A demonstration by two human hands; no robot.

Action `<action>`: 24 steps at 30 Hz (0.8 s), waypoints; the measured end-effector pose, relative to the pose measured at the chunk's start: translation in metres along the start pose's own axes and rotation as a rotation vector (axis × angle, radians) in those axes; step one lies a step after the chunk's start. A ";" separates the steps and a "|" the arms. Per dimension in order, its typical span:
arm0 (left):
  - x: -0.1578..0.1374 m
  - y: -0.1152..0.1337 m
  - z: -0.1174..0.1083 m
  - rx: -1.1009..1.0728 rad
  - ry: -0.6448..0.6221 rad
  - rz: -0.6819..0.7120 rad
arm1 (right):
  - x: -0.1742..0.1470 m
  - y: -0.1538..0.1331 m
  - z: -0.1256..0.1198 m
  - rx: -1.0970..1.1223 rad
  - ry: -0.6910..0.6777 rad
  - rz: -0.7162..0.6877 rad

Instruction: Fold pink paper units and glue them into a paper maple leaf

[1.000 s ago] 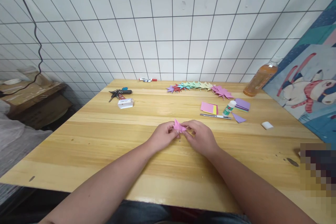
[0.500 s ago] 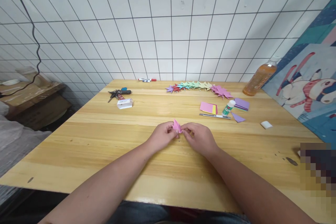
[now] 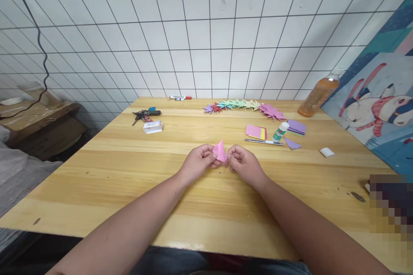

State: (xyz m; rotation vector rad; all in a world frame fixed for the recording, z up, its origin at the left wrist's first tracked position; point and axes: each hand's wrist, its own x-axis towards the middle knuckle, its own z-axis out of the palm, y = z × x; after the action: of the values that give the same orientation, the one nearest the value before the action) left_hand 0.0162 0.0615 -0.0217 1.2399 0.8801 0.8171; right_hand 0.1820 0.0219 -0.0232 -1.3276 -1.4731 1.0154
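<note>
A small folded piece of pink paper [image 3: 220,152] is held up just above the wooden table [image 3: 129,180], its point upward. My left hand [image 3: 200,159] pinches its left side between thumb and fingers. At its lower right edge, the thumb and fingertips of my right hand [image 3: 244,163] are closed on the paper. Beyond my hands lie a stack of pink and yellow paper [image 3: 256,132], a utility knife [image 3: 263,142] and a glue stick [image 3: 281,132]. A purple paper triangle [image 3: 292,143] lies beside the glue stick.
Along the wall runs a curved row of folded colored paper pieces [image 3: 240,104]. A drink bottle [image 3: 319,94], a purple paper stack [image 3: 296,127] and a white eraser-like block [image 3: 327,152] are on the right. Keys [image 3: 145,114], a clear box [image 3: 152,127] and a marker [image 3: 180,98] sit at left.
The pink paper has turned and shows a wider face, its tip pointing more upright. My right hand has shifted slightly right and up along its edge.
</note>
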 end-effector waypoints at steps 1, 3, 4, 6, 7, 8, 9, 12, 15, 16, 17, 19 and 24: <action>0.000 0.000 0.000 -0.004 0.003 -0.007 | 0.001 0.001 0.000 0.017 0.005 0.007; 0.000 0.000 0.000 -0.018 0.018 -0.008 | 0.001 0.003 -0.001 0.028 0.016 0.018; 0.000 0.000 0.000 -0.027 0.023 -0.009 | 0.001 0.004 -0.001 0.010 0.026 0.015; 0.000 0.000 -0.001 -0.043 0.028 -0.020 | 0.000 0.005 -0.002 -0.090 0.061 -0.029; 0.000 0.000 -0.001 -0.049 0.026 -0.028 | -0.001 0.004 -0.003 -0.163 0.077 -0.071; 0.000 -0.001 -0.002 -0.057 0.026 -0.036 | -0.002 0.004 -0.004 -0.244 0.083 -0.121; 0.000 -0.001 -0.002 -0.067 0.025 -0.044 | -0.004 0.003 -0.005 -0.325 0.076 -0.174; 0.000 0.000 -0.003 -0.103 0.000 -0.070 | -0.007 -0.001 -0.007 -0.532 -0.004 -0.339; 0.000 0.001 -0.004 -0.124 -0.037 -0.103 | -0.009 -0.004 -0.009 -0.634 -0.029 -0.446; -0.001 0.001 -0.004 -0.126 -0.042 -0.112 | -0.009 -0.004 -0.010 -0.649 -0.021 -0.455; -0.001 0.002 -0.004 -0.125 -0.044 -0.119 | -0.009 -0.005 -0.010 -0.662 -0.010 -0.457; -0.002 0.002 -0.004 -0.120 -0.039 -0.126 | -0.009 -0.006 -0.011 -0.700 0.005 -0.458; -0.001 0.001 -0.004 -0.130 -0.041 -0.113 | -0.008 -0.002 -0.011 -0.797 -0.058 -0.436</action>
State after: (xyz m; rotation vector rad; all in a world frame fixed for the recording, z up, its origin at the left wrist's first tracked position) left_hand 0.0122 0.0624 -0.0210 1.0803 0.8428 0.7447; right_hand 0.1926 0.0135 -0.0190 -1.3918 -2.2085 0.1658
